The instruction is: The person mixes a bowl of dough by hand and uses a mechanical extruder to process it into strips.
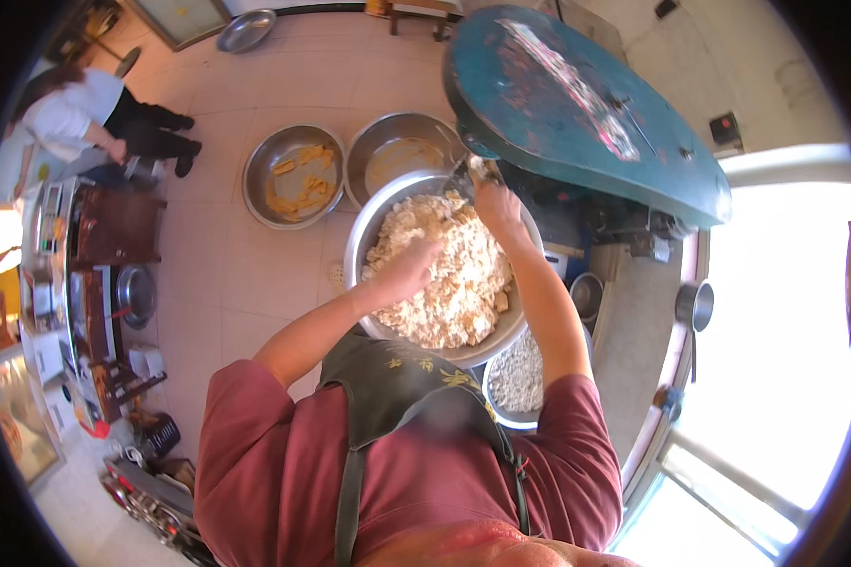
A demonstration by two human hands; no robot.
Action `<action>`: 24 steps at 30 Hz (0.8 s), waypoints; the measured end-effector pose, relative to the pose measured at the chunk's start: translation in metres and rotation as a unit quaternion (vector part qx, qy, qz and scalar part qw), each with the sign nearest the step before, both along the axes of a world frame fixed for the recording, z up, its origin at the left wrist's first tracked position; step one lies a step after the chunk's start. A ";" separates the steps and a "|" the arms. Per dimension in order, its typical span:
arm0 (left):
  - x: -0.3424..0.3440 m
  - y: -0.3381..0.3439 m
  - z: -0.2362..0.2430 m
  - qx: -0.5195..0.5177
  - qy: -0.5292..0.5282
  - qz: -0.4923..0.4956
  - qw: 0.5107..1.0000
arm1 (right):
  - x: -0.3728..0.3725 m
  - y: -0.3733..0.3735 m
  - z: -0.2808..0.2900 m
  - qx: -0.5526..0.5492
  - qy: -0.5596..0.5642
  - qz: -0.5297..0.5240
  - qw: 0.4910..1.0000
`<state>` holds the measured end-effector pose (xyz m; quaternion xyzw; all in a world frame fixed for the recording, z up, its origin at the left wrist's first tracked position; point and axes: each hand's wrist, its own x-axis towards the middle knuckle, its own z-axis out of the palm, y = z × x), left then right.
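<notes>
A large steel bowl (357,248) full of pale, crumbly dough (463,298) sits in front of me. My left hand (408,267) is down in the dough, its fingertips hidden among the crumbs. Higher up, at the bowl's far right rim, my right hand (497,203) has its fingers closed around something pale and small that I cannot make out, just below the green machine (586,113). A second bowl of greyish-white flaky material (515,373) is partly visible under the right side of the big bowl.
Bowls with yellow residue (293,132) (397,123) stand on the tiled floor (227,265) beyond. A person (76,123) in white stands left by cluttered shelves (113,227). A small steel bowl (586,295), a long-handled pot (693,307) and a bright doorway (766,331) are right.
</notes>
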<state>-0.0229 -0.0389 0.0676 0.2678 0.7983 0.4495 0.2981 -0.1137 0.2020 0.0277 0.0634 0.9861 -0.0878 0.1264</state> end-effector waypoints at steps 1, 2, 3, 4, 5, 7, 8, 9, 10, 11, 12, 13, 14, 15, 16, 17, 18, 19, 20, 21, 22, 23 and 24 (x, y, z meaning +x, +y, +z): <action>-0.001 -0.005 -0.023 0.001 0.129 0.006 0.992 | -0.008 0.000 0.008 -0.020 0.012 -0.040 0.999; -0.002 -0.008 -0.046 0.036 0.121 0.033 0.991 | -0.005 0.004 0.014 -0.014 0.020 -0.064 0.998; -0.003 -0.011 -0.061 0.071 0.108 0.060 0.990 | 0.002 0.007 0.017 -0.006 0.025 -0.086 0.996; -0.006 -0.017 -0.075 0.075 -0.015 0.099 0.992 | 0.005 0.003 0.024 0.001 0.034 -0.099 0.994; -0.009 -0.023 -0.089 0.079 -0.137 0.138 0.978 | 0.007 -0.004 0.031 0.001 0.040 -0.054 0.998; -0.011 -0.021 -0.089 0.071 -0.314 0.198 0.926 | 0.008 -0.007 0.024 0.005 0.059 0.016 0.998; -0.011 -0.015 -0.079 0.056 -0.335 0.203 0.918 | -0.007 -0.003 0.010 0.083 0.006 -0.011 0.996; -0.012 -0.012 -0.056 0.039 -0.350 0.221 0.910 | -0.022 0.008 -0.005 0.059 -0.031 -0.017 0.998; -0.007 -0.018 -0.052 0.068 -0.345 0.217 0.911 | -0.025 0.005 -0.003 0.028 -0.043 -0.008 0.999; 0.000 -0.024 -0.051 0.091 -0.337 0.219 0.911 | -0.020 -0.006 0.009 0.010 -0.052 -0.038 0.998; 0.007 -0.028 -0.095 0.131 -0.363 0.242 0.890 | -0.008 -0.008 -0.004 0.000 0.035 0.003 0.999; -0.001 -0.023 -0.064 0.095 -0.381 0.245 0.887 | -0.003 0.002 -0.020 0.058 0.012 0.042 0.997; -0.008 -0.028 -0.071 0.138 -0.462 0.225 0.846 | 0.008 0.000 -0.021 0.049 0.051 0.019 0.997; -0.006 -0.030 -0.082 0.186 -0.549 0.183 0.794 | 0.016 -0.002 -0.021 0.043 0.092 -0.003 0.995; -0.005 -0.026 -0.074 0.198 -0.584 0.245 0.748 | 0.004 0.002 -0.021 0.042 0.105 -0.022 0.993; -0.004 -0.022 -0.065 0.207 -0.616 0.301 0.698 | -0.008 0.006 -0.022 0.041 0.118 -0.044 0.991; -0.005 -0.016 -0.058 0.214 -0.640 0.359 0.645 | -0.013 0.005 -0.019 0.037 0.120 -0.025 0.992; -0.005 -0.015 -0.056 0.221 -0.636 0.364 0.643 | -0.014 0.006 -0.015 0.034 0.122 -0.010 0.992; -0.006 -0.020 -0.052 0.225 -0.634 0.365 0.643 | -0.009 0.008 -0.013 0.033 0.113 -0.005 0.993; -0.007 -0.024 -0.050 0.226 -0.636 0.361 0.643 | 0.004 0.002 0.003 0.036 0.100 -0.006 0.994; -0.005 -0.028 -0.050 0.275 -0.632 0.328 0.646 | 0.018 0.011 0.000 0.119 0.077 0.086 0.986; 0.001 -0.035 -0.056 0.325 -0.638 0.288 0.636 | 0.035 0.014 0.007 0.062 0.086 0.110 0.988; 0.001 -0.046 -0.068 0.330 -0.669 0.252 0.617 | 0.051 0.032 -0.008 0.032 0.113 0.145 0.982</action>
